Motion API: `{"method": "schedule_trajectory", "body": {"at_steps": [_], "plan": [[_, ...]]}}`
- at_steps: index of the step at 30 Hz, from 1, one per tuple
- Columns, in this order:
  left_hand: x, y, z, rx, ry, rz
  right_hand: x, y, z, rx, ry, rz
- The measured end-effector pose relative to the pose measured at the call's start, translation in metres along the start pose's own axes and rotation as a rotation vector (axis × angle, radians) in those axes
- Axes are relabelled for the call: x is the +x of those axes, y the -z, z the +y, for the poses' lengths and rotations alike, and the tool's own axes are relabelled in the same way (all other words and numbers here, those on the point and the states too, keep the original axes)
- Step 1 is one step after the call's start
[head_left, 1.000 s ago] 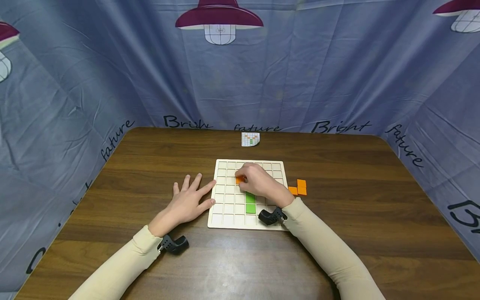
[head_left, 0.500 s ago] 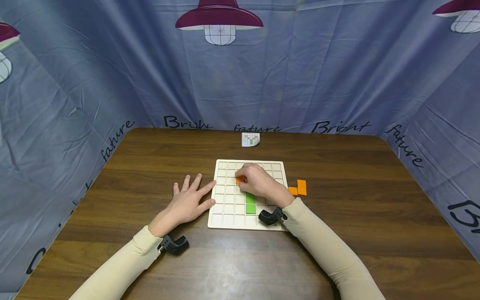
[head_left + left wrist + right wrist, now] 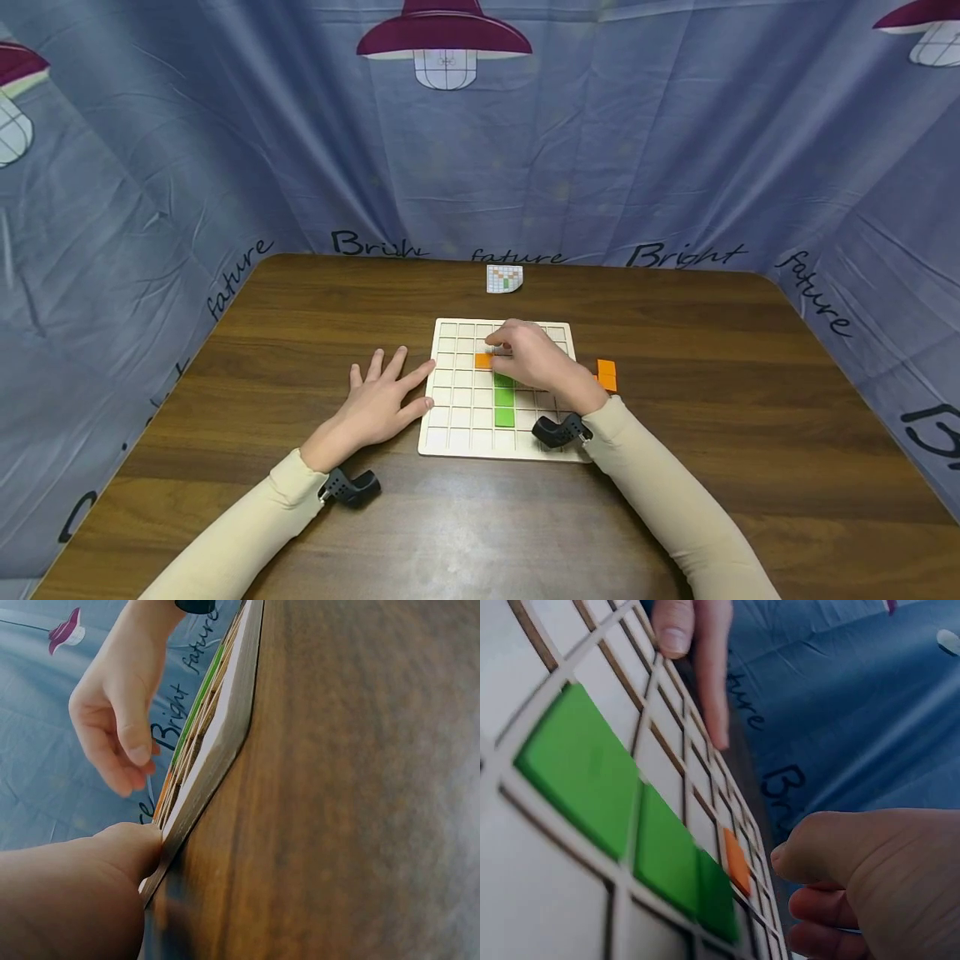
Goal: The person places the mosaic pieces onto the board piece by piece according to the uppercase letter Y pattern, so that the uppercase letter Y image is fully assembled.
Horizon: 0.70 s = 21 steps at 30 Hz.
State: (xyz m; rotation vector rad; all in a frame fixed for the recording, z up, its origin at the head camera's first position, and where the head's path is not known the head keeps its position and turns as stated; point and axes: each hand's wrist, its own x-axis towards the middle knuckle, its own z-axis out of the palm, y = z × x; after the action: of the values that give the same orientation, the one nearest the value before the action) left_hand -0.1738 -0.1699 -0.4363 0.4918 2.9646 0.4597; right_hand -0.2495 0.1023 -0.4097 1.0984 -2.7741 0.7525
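A cream grid board (image 3: 457, 418) lies on the table. Three green squares (image 3: 505, 397) form a column on it, and an orange tile (image 3: 483, 361) sits in a cell just up and left of them. My right hand (image 3: 531, 357) hovers over the board beside that tile, its fingers loosely bent and nothing visible between them. In the right wrist view the thumb (image 3: 810, 844) is apart from the orange tile (image 3: 736, 861). My left hand (image 3: 381, 404) rests flat on the table with fingers spread, its thumb and index finger touching the board's left edge.
More orange squares (image 3: 606, 375) lie on the table to the right of the board, partly hidden by my right wrist. A small printed card (image 3: 504, 279) with a coloured grid lies near the table's far edge. A blue curtain (image 3: 465, 167) surrounds the table.
My right hand has let go of the orange tile, which stays in its cell, and has risen slightly to the right. The left hand stays in place.
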Motion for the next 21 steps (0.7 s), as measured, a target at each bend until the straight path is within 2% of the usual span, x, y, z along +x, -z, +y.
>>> {"method": "schedule_trajectory", "body": {"at_steps": [6,12,21], "plan": [[0.0,0.0,0.001,0.001,0.0,0.004,-0.019,0.017,0.017,-0.009,-0.022,0.053],[-0.001,0.0,0.0,0.001,0.003,0.009,-0.041,0.03,0.036,-0.022,-0.081,0.083],[0.0,-0.001,0.0,0.001,0.002,0.007,-0.067,0.041,0.049,-0.064,-0.201,0.051]]}}
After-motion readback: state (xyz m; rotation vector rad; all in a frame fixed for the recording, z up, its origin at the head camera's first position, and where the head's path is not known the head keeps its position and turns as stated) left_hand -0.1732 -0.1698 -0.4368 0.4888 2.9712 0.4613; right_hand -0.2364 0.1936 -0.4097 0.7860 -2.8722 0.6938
